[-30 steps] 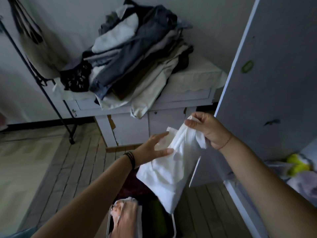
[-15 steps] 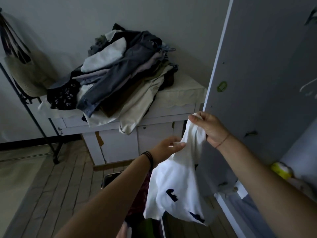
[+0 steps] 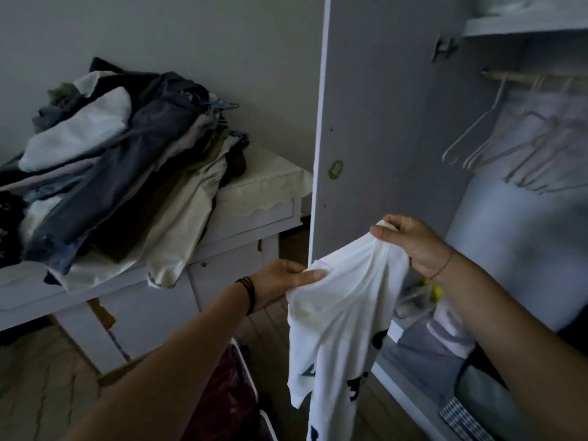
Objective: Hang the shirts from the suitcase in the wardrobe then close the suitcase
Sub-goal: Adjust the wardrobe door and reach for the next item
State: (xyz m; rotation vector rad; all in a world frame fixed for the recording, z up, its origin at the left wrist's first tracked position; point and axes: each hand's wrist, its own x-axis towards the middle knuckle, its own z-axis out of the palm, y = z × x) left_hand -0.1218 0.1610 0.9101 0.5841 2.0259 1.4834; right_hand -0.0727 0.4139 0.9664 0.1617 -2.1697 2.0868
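Lowest and nearest, under the left forearm, the suitcase (image 3: 248, 370) lies open with dark red cloth inside. Just right of it hangs the shirt (image 3: 340, 319), white with dark print, its long axis straight down from the two grips and its lower part running out of the bottom of the view. The left grip (image 3: 286, 278) pinches one corner of the top edge between thumb and fingers; the right grip (image 3: 410, 245), higher and farther out, has fingers and thumb curled round a bunched fold of the same edge. The held edge therefore slopes up from left to right, slack between them and not pulled flat. Just behind both grips stands the open wardrobe door (image 3: 381, 106). The pale hangers (image 3: 537, 173) lie past it, up and to the right of the right grip, hooked on the rail (image 3: 521, 77) above them. The right grip looks clearly the nearer to them, so the reach for a hanger would likely fall to that side while the left keeps the shirt. Far left of the left grip, a desk (image 3: 264, 189) carries a heap of other clothes.
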